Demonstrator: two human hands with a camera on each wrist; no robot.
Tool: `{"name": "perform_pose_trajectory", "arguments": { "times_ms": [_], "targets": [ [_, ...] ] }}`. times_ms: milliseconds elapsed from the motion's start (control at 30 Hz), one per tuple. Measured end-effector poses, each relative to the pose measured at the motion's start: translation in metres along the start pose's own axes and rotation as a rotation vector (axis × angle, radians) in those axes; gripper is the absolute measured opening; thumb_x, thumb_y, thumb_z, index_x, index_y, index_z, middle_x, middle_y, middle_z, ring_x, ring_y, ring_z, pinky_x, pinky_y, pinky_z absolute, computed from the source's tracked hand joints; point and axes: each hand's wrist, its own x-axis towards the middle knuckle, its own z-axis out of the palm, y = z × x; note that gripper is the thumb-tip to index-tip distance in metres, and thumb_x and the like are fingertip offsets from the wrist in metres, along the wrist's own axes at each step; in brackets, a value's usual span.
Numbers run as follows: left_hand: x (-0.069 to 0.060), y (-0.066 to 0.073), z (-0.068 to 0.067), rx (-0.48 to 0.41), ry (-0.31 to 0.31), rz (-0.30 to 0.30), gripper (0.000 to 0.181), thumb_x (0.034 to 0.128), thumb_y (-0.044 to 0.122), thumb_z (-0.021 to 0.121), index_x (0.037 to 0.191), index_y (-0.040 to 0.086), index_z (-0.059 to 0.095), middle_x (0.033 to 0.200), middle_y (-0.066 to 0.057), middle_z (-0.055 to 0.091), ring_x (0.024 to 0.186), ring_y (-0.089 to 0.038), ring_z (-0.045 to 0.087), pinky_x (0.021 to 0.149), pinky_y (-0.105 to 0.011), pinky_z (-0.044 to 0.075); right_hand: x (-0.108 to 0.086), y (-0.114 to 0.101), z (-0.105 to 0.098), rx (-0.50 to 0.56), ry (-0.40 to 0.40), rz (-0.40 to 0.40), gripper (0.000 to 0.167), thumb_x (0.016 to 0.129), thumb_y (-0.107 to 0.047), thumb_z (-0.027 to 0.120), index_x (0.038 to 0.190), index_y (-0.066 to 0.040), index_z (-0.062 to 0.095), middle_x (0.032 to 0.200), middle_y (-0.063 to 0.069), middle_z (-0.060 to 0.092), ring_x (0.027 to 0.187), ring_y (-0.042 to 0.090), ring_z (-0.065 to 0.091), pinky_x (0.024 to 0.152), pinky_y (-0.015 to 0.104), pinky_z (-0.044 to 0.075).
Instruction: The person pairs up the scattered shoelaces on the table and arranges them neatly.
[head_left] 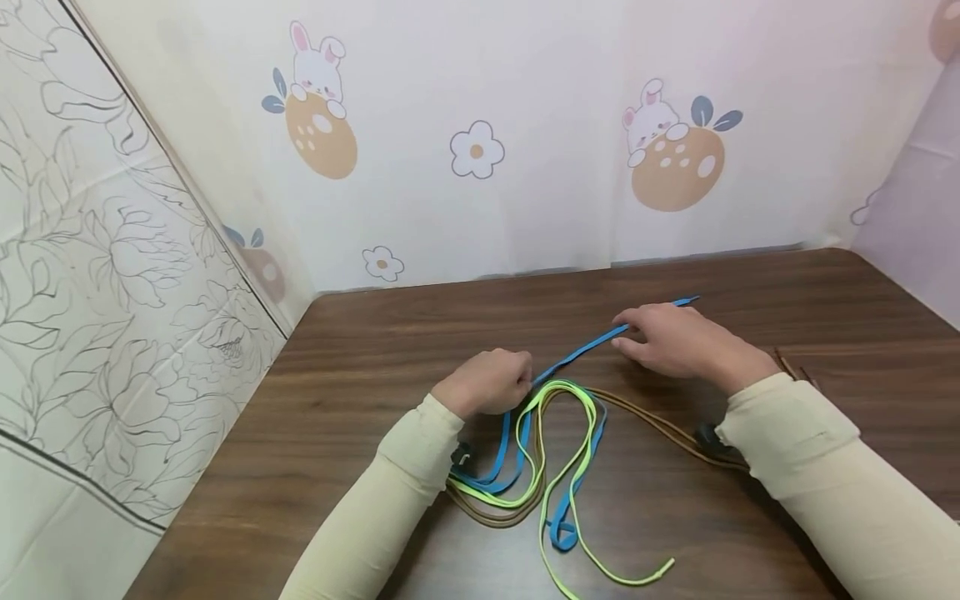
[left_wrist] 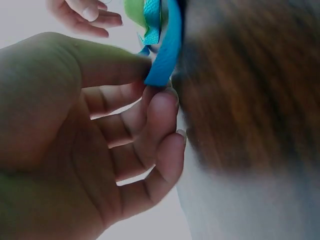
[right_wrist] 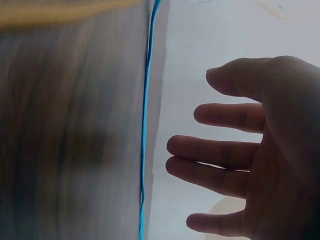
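The left hand (head_left: 491, 382) pinches a blue lace (head_left: 592, 343) between thumb and index finger; in the left wrist view the hand (left_wrist: 115, 115) holds the blue strip (left_wrist: 167, 50) at its fingertips. From there the lace runs up and right across the table. Over its far part is the right hand (head_left: 667, 340), its fingers apart; in the right wrist view that hand (right_wrist: 240, 150) is clear of the blue lace (right_wrist: 145, 120). Yellow-green laces (head_left: 551, 479) and brown laces (head_left: 652, 417) lie looped beside the left hand, among more blue lace (head_left: 504, 442).
The dark wooden table (head_left: 360, 333) meets a wall covering (head_left: 555, 208) printed with rabbits and flowers. Brown lace ends (head_left: 787, 367) show beside the right sleeve (head_left: 795, 425). One yellow-green end (head_left: 660, 572) lies towards the front.
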Motion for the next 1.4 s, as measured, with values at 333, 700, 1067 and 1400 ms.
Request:
{"name": "perform_pose_trajectory", "arguments": {
  "times_ms": [333,700,1067,1400],
  "targets": [
    [0.0,-0.003,0.0,0.097,0.188,0.09,0.009,0.1048,0.021,0.052,0.1,0.016,0.058,0.072,0.007,0.056,0.055,-0.008,0.05,0.05,-0.024,0.04,0.005,-0.013,0.012,0.177,-0.067,-0.079,0.046,0.1,-0.032,0.064,0.136,-0.005,0.059,0.122,0.011,0.067,0.11,0.028,0.064,0.091,0.052,0.05],
    [0.0,-0.003,0.0,0.029,0.372,0.228,0.007,0.1037,0.019,0.054,0.104,0.014,0.059,0.078,0.008,0.06,0.058,-0.004,0.051,0.051,-0.021,0.042,0.006,-0.007,0.019,0.246,-0.08,-0.106,0.034,0.096,-0.03,0.07,0.127,-0.017,0.069,0.124,0.003,0.066,0.107,0.022,0.062,0.086,0.043,0.049],
    [0.002,-0.006,0.0,-0.061,0.328,0.231,0.006,0.1039,0.018,0.056,0.106,0.014,0.058,0.081,0.007,0.06,0.062,-0.005,0.052,0.057,-0.022,0.044,0.001,-0.004,0.019,0.27,-0.121,-0.107,0.033,0.096,-0.03,0.07,0.127,-0.018,0.069,0.122,-0.001,0.067,0.105,0.018,0.063,0.084,0.042,0.051],
    [0.004,-0.002,-0.003,-0.16,0.356,0.267,0.005,0.1043,0.018,0.055,0.105,0.014,0.058,0.075,0.008,0.056,0.058,-0.006,0.049,0.055,-0.022,0.042,0.0,-0.003,0.016,0.256,-0.144,-0.139,0.04,0.096,-0.029,0.07,0.133,-0.013,0.066,0.107,0.0,0.064,0.077,0.015,0.053,0.068,0.035,0.045]
  ]
}}
